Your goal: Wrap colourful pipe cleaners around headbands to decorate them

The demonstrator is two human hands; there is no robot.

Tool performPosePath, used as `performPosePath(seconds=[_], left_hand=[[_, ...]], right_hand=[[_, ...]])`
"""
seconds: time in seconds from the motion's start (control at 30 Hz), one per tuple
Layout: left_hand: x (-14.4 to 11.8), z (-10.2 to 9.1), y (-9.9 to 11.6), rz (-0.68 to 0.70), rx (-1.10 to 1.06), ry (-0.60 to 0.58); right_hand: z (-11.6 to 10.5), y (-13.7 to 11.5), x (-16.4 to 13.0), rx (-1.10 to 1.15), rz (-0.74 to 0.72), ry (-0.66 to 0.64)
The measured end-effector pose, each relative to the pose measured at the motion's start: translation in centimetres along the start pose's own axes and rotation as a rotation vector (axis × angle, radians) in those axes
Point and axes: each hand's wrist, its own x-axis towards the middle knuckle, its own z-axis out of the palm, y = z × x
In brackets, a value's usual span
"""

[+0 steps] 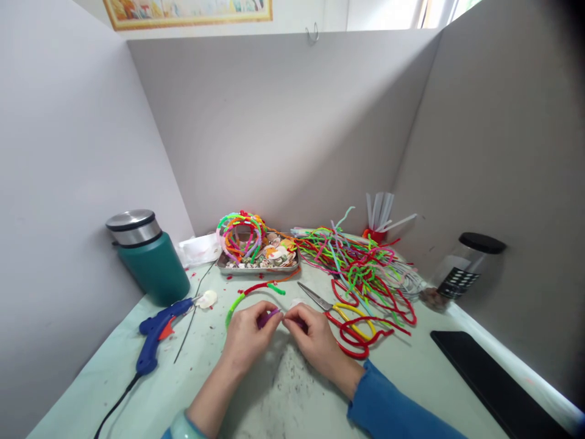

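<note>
Desk work: At lower center of the frame, a purple strand (269,316) sits in our left hand (249,336), just beside the fingertips of our right hand (316,336).
Risk at the pinch: We judge that a loose hold could let the small, slim piece slip or bend out of line.
Risk at right: The scissors (328,306) lie with blades parted at right of center, points toward upper left; a careless sweep of our right hand could meet an edge or snag the red strand (388,320) across the handles.
Risk at left: The glue gun (168,315) rests at lower left; if hot, which we cannot tell, its nozzle could burn a straying finger.
Left-hand pose: Fingers curl and grip the purple strand, thumb toward center.
Right-hand pose: Thumb and forefinger close in a pinch, knuckles up; what they hold is too small for us to tell.
Arms: Both forearms rise from the bottom edge and converge above the desk (411,384).
</note>
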Motion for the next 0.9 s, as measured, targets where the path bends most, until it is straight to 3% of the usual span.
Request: performPosePath(seconds=[0.37,0.73,0.9], left_hand=[[0.0,0.0,-0.6,0.07,0.03,0.06],[-0.9,0.3,0.3,0.213,0.359,-0.113],[-1.1,0.7,0.4,0.19,0.403,-0.151]], right_hand=[[-0.1,0.4,0.2,0.005,0.123,0.008],[-0.1,0.4,0.3,0.09,0.173,0.07],[-0.3,0.0,0.1,0.089,0.086,0.039]])
